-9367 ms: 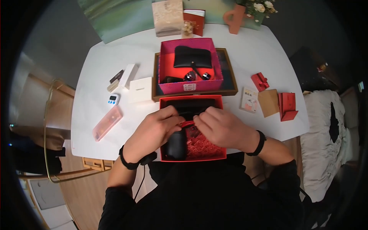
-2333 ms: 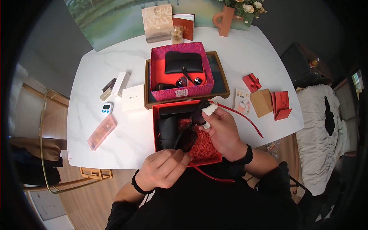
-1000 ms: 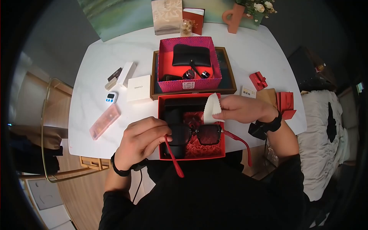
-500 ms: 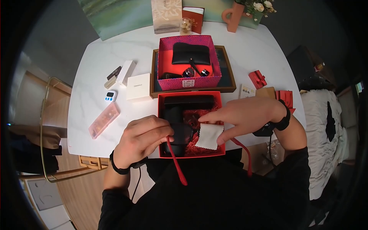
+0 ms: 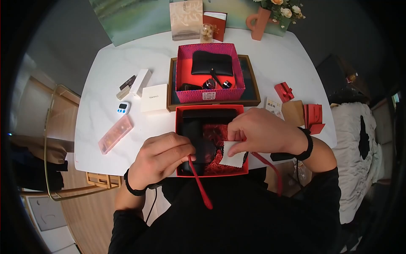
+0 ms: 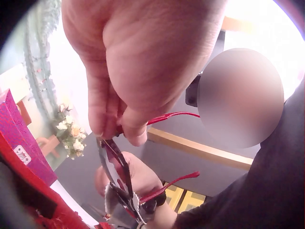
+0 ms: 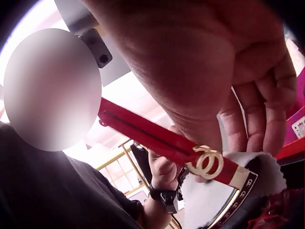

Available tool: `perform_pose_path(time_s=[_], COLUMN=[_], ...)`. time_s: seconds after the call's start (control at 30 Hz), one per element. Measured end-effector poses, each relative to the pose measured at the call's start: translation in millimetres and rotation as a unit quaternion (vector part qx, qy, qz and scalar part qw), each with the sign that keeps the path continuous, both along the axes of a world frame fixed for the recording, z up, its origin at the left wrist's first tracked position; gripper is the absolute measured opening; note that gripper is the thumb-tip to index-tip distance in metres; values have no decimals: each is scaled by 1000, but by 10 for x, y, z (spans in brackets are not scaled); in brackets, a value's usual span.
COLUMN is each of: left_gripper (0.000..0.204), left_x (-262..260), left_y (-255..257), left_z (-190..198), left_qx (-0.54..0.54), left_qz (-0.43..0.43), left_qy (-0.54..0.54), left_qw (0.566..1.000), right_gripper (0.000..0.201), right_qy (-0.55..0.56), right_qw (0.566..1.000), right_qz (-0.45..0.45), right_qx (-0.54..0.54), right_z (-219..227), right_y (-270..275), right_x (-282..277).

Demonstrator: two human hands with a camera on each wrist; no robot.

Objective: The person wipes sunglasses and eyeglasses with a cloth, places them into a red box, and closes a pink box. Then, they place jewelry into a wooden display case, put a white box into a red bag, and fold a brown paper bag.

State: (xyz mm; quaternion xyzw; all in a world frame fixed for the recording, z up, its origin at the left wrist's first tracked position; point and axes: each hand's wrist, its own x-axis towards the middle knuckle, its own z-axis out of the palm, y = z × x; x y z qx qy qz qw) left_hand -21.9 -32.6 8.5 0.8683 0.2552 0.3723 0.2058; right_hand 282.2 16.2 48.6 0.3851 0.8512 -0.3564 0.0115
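Note:
Over a red box (image 5: pixel 179 169), my left hand (image 5: pixel 160 155) pinches a pair of dark sunglasses (image 5: pixel 207 153) by one end of the frame, near the hinge. Their red temples (image 5: pixel 200 187) stick out toward my body. My right hand (image 5: pixel 266 132) grips a pale zigzag-edged cleaning cloth (image 5: pixel 233 155) folded over the other lens, thumb on the near side. In the left wrist view the cloth (image 6: pixel 110 198) wraps that lens. The right wrist view shows a gold emblem (image 7: pixel 206 162) on the red temple and my right fingers (image 7: pixel 252 119) behind the cloth. The covered lens is mostly hidden.
The red box holds black cases (image 5: pixel 211 114) and red shredded paper (image 5: pixel 211 168). Behind it, a purple box (image 5: pixel 186 97) with a black pouch (image 5: pixel 211 62) stands on a framed tray (image 5: pixel 172 84). White boxes (image 5: pixel 154 99), a timer (image 5: pixel 123 108) and a pink case (image 5: pixel 116 134) lie left.
Earlier both hands were inside the box; then the cloth was on a lens, and later lifted off. My right hand has since brought it down over the right-side lens and closed its spread fingers there.

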Motion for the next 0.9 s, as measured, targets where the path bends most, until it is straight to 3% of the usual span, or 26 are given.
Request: perform_pose_path(time_s=[0.3, 0.4, 0.53, 0.63, 0.7, 0.9], left_gripper=[19, 19, 19, 19, 19, 20], left_x=[-12, -20, -15, -13, -16, -17], left_y=[-16, -17, -1, 0, -4, -29], left_z=[-22, -27, -35, -45, -46, -51], left_qx=[-5, 0, 2, 8, 10, 0], left_qz=[-11, -11, -9, -8, -6, -29], left_qy=[5, 5, 0, -2, -2, 3], left_qw=[1000, 1000, 1000, 1000, 1000, 1000], right_gripper=[24, 22, 24, 26, 27, 26], right_qy=[103, 95, 112, 112, 53, 72], right_qw=[994, 992, 992, 988, 991, 984], right_qz=[22, -45, -14, 0, 15, -2], right_qx=[-36, -69, -54, -106, -122, -165], right_z=[-198, -218, -234, -167, -152, -316], right_y=[44, 44, 54, 45, 55, 9], right_x=[80, 88, 84, 47, 23, -4])
